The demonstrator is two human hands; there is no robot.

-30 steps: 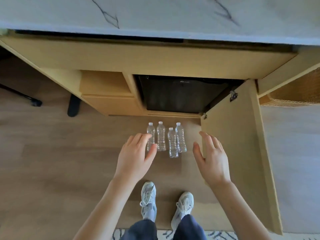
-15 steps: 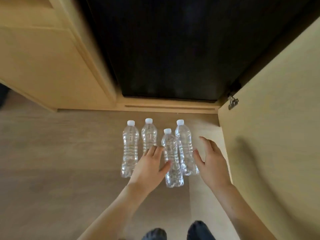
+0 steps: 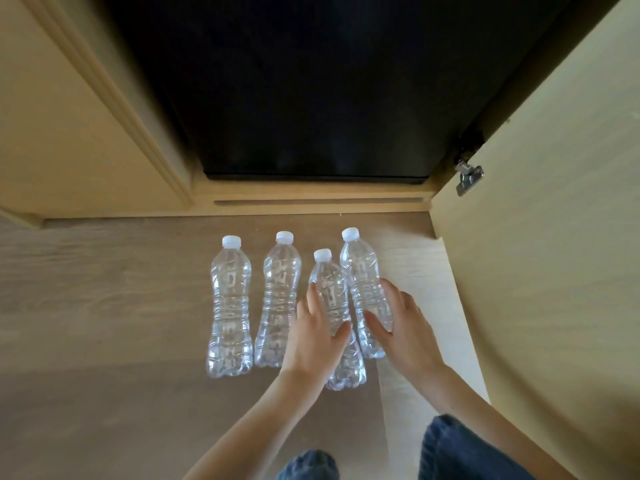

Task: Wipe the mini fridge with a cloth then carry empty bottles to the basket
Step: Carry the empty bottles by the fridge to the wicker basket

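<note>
Left hand (image 3: pixel 313 337), right hand (image 3: pixel 403 329) curled (forearms extended).

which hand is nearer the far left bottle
Left. The left hand wraps the third bottle, two bottles over from the far-left bottle; the right hand grips the rightmost bottle, farther away.

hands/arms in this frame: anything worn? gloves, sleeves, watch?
Nothing worn. The left hand and right hand are bare, with no gloves, rings or watch visible. Both forearms are bare to the frame edge; no sleeves show. Only blue denim shows at the knees.
</note>
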